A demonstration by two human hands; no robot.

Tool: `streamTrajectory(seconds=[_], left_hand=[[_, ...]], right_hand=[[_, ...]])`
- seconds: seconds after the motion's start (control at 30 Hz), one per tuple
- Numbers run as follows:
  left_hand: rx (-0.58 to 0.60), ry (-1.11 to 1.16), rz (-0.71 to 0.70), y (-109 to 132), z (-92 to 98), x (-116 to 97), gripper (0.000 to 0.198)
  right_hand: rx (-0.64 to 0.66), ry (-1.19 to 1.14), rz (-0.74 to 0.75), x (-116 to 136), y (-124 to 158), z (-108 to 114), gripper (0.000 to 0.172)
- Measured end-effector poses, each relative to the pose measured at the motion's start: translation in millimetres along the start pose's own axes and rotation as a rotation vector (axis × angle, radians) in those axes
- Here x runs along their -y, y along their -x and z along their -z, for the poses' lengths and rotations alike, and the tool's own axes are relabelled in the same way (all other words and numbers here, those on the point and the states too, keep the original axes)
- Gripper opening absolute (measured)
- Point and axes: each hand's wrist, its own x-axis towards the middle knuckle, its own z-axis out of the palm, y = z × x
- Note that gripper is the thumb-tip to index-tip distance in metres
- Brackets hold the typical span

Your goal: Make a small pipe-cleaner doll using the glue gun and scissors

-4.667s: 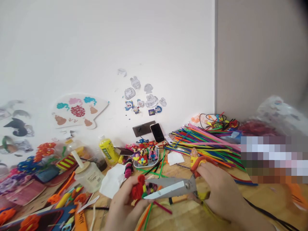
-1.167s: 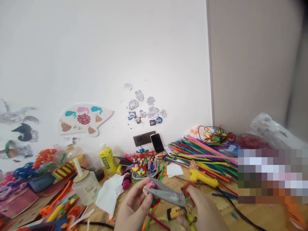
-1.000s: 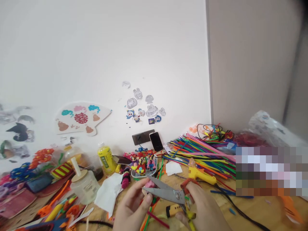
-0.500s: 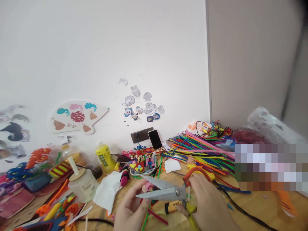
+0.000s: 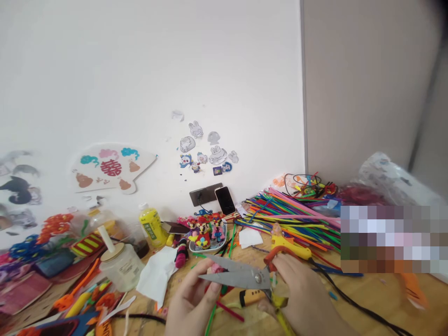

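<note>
In the lower middle of the head view, my left hand (image 5: pixel 191 298) is closed around a small fuzzy pink piece (image 5: pixel 217 267), mostly covered by fingers and blades. My right hand (image 5: pixel 301 294) grips large scissors (image 5: pixel 241 280) with an orange-red and a yellow handle loop. Their blades point left, slightly apart, and cross in front of the pink piece; whether they touch it I cannot tell. A dark red fuzzy stem (image 5: pixel 230 311) sticks out below my left fingers. Behind the blades lies an orange and black tool handle (image 5: pixel 254 297).
Several fuzzy figures (image 5: pixel 203 231) stand in a white tray (image 5: pixel 206 251). A yellow glue gun (image 5: pixel 290 245) with a dark cord lies behind my right hand. Colourful pipe cleaners (image 5: pixel 297 219) are heaped at the back right. A glass jar (image 5: pixel 121 268) and yellow bottle (image 5: pixel 152 226) stand left.
The scissor blades have come closer together, the lower one rising towards the upper. Both hands stay almost in place, and the camera view has shifted slightly.
</note>
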Motion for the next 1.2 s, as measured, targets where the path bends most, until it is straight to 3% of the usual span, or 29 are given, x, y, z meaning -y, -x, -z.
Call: streamTrajectory(seconds=[0.4,0.67,0.83,0.97,1.07,1.2], left_hand=[[-0.05,-0.075,0.016,4.0,-7.7,-8.1,0.044],[-0.043,-0.037,0.046,-0.4,-8.3,-3.7,0.045],[-0.069,-0.072,0.008,-4.2,-7.2,-6.1,0.043],[-0.087,0.028,0.039,-8.2,-7.8,-3.8,0.038],[-0.077,0.146,0.095,-11.6,-9.1,-2.5,0.044],[0.014,0.203,0.116,-14.7,-4.6,-0.3,0.038]], right_hand=[[0.09,0.0,-0.028,-2.9,2.6,-0.6,0.025],[-0.127,0.088,0.089,-7.9,3.2,-6.5,0.025],[0.067,0.139,-0.167,-12.5,-1.8,-6.6,0.025],[0.225,0.114,-0.333,-16.0,-5.6,-8.4,0.022],[0.237,0.108,-0.393,-23.7,-9.6,-8.4,0.017],[0.123,0.266,-0.391,-52.8,-17.4,-0.1,0.008]])
